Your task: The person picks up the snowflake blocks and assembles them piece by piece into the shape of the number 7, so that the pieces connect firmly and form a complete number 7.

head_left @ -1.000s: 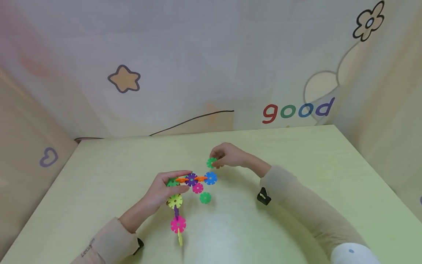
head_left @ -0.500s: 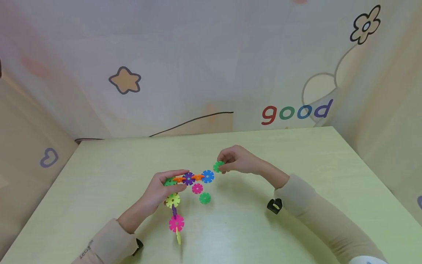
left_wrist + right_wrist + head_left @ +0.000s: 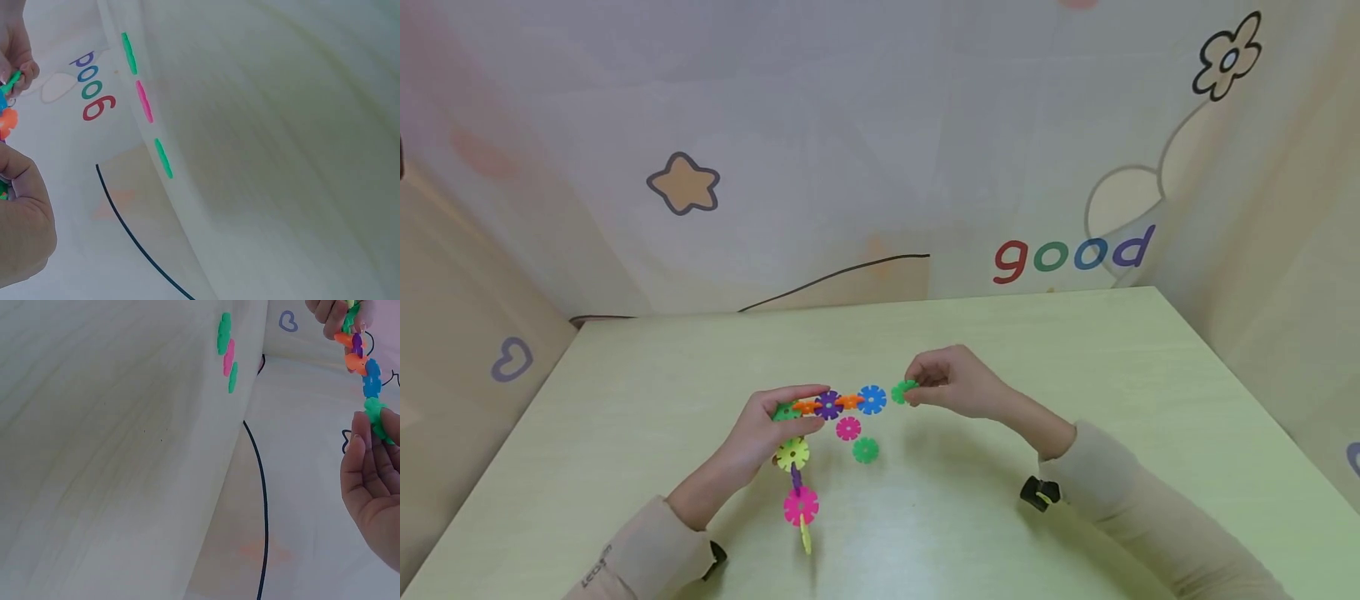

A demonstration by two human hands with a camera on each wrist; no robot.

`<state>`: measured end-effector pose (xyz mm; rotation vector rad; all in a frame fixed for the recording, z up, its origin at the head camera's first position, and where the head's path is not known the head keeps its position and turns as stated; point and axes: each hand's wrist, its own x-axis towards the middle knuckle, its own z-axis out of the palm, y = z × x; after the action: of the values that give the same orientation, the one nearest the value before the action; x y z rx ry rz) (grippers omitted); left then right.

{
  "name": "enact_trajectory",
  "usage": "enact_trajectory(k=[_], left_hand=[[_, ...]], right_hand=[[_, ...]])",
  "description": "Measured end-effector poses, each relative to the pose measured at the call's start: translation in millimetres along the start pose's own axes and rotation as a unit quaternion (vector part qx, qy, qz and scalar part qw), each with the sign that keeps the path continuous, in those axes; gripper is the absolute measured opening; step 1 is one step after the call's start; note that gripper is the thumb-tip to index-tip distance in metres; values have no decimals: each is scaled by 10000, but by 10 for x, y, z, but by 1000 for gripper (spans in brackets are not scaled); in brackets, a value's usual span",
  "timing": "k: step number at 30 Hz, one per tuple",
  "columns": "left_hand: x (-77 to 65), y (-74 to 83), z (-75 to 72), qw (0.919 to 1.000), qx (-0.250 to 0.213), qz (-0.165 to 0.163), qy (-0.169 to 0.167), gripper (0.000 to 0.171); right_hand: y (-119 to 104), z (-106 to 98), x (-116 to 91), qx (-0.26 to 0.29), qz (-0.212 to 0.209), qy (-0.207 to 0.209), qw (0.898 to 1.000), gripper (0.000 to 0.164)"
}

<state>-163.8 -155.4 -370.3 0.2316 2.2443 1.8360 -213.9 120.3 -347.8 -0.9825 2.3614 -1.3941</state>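
Note:
My left hand [image 3: 741, 442] grips an L-shaped chain of notched plastic snowflake discs. Its upper arm runs right through orange discs and a purple disc [image 3: 829, 406] to a blue disc [image 3: 872, 400] at the end. Below the hand hang a yellow disc [image 3: 792, 455], a thin purple one, a pink disc [image 3: 801, 506] and a yellow one edge-on. My right hand [image 3: 962, 383] pinches a green disc [image 3: 904, 392] between thumb and fingers. In the head view a small gap parts it from the blue disc; the right wrist view shows them overlapping.
On the table [image 3: 1000, 533] lie a loose pink disc [image 3: 848, 428] and a green disc [image 3: 866, 450]. The left wrist view shows another loose green disc [image 3: 163, 158], seemingly hidden behind the chain in the head view. A printed curtain [image 3: 820, 167] stands behind the table.
My right hand has moved right and nearer with the green disc, which has dropped from above the blue disc to beside it and tilted. My left hand and the chain shifted slightly left.

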Motion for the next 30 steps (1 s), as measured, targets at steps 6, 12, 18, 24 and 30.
enact_trajectory(k=[6,12,18,24,30], left_hand=[[1,7,18,10000,-20,-73,57,39],[12,3,37,9999,-84,11,66,36],[8,-7,68,9992,-375,7,120,35],[-17,11,99,9971,-757,34,80,36],[0,32,96,9960,-889,74,-9,37]], right_hand=[[-1,71,-33,-227,-378,246,9987,4],[-19,137,-37,-537,-656,370,9957,4],[-55,191,-62,-950,-843,639,9898,4],[-68,226,-76,-924,-763,772,9898,4],[-58,285,-92,-931,-736,1047,9874,5]])
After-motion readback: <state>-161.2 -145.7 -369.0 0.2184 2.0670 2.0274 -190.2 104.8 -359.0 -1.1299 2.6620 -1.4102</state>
